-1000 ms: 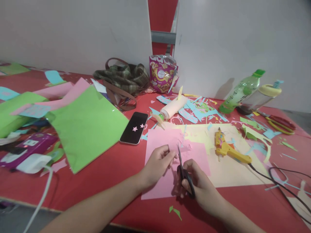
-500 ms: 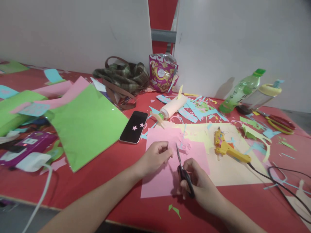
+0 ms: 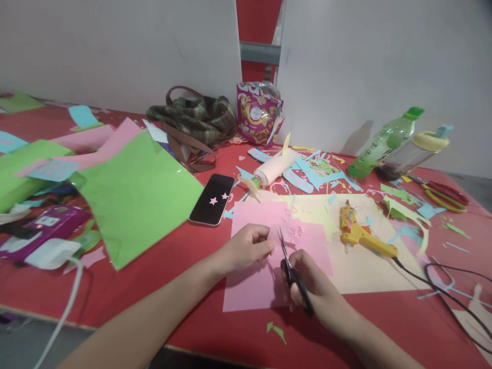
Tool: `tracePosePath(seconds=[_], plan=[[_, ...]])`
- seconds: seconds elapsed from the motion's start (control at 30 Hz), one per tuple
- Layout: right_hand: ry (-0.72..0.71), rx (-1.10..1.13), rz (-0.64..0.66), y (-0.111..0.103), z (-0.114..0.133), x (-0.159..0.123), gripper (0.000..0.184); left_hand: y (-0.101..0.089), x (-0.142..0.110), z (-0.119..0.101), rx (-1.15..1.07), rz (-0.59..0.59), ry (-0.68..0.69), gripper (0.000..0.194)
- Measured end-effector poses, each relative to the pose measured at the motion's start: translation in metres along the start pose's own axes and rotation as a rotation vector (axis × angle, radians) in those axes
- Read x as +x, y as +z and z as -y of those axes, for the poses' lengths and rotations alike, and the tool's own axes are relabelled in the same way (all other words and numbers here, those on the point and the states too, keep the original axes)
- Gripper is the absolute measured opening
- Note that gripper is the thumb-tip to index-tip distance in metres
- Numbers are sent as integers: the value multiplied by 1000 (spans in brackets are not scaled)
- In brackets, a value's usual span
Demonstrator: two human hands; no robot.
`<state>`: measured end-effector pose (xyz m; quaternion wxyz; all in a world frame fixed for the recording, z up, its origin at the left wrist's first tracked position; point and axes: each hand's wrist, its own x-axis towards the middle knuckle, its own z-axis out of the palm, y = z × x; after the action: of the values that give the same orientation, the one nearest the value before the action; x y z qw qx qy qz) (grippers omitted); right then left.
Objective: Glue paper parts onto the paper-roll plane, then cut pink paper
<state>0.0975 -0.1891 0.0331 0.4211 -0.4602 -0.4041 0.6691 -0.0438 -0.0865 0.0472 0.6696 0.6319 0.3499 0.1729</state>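
My right hand [image 3: 311, 287] grips a pair of black-handled scissors [image 3: 295, 279], fingers through the loops. The blades point away from me and look slightly parted at the tips. To their left, my left hand [image 3: 251, 248] is closed in a pinch, thumb against the fingers; anything between them is too small to make out against the pink. Beneath both hands lies a pink paper sheet [image 3: 246, 297] with a cut-out part on its right side. Small pink paper scraps [image 3: 295, 231] are scattered just beyond the blades. Two pink paper stars [image 3: 213, 201] rest on a dark phone [image 3: 207, 212].
A yellow glue gun [image 3: 361, 238] lies on cream paper [image 3: 376, 282], its cable trailing right. Left is a large green sheet [image 3: 138, 205]. Behind are a paper-wrapped bottle [image 3: 277, 166], a snack bag [image 3: 258, 115] and a plaid bag [image 3: 203, 120]. A green bottle [image 3: 384, 146] leans at right.
The scissors have shifted slightly, their blade tips showing a small gap now. My left hand stays pinched in nearly the same place. The view has moved very little.
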Motion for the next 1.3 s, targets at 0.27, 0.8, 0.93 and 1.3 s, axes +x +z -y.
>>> tracePosePath(seconds=[0.27,0.8,0.93,1.3], plan=[[-16,74,-8,0,-2,1,27,1,1,0,6,4,9,19],[31,-5,-47,2,3,0,29,-10,2,0,51,57,-7,23],[43,7,-40,1,3,0,29,-16,2,1,49,122,-4,22],[103,-20,-13,2,7,-3,31,-30,3,2,72,240,-7,19]])
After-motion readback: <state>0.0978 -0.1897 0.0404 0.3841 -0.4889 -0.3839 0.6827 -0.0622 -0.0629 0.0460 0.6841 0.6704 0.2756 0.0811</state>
